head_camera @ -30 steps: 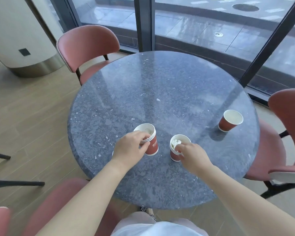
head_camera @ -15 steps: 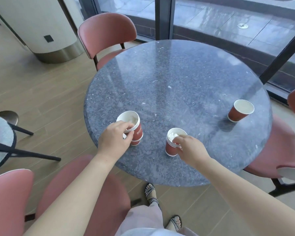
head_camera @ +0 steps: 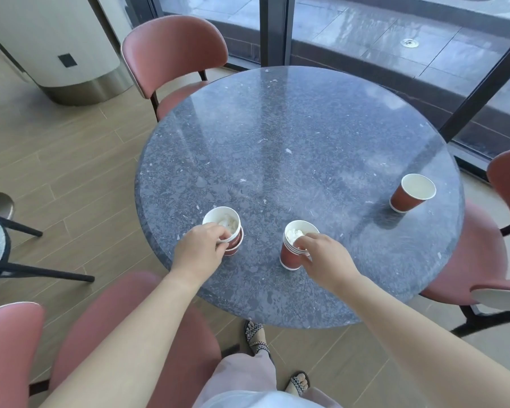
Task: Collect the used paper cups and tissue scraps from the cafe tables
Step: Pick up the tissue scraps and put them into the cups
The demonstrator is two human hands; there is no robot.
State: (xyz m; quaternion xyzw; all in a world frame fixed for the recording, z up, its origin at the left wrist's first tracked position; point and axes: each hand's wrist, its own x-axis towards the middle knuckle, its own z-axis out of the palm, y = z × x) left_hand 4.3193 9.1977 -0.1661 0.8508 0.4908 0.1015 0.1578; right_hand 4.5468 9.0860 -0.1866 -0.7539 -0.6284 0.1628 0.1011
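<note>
Since a second ago your left hand (head_camera: 199,253) has drawn the left stack (head_camera: 236,240) of cups away from the other one, out toward the left edge of the worktop (head_camera: 292,136). In the last half second almost nothing has shifted. Its fingers (head_camera: 217,232) are curled over that stack's rim, and your right hand (head_camera: 329,262) pinches the rim of the right stack (head_camera: 289,259) at lower centre. Both stacks hold tissue scraps (head_camera: 227,222). You grip only the top rims, so a lift may pull one cup free and leave the rest standing, or tilt it and spill the tissue. The left stack sits near the edge, where a nudge could send it to the floor. The single cup (head_camera: 407,200) at the right of the frame stands well apart. With both hands occupied, you probably cannot take it until the stacks are nested.
</note>
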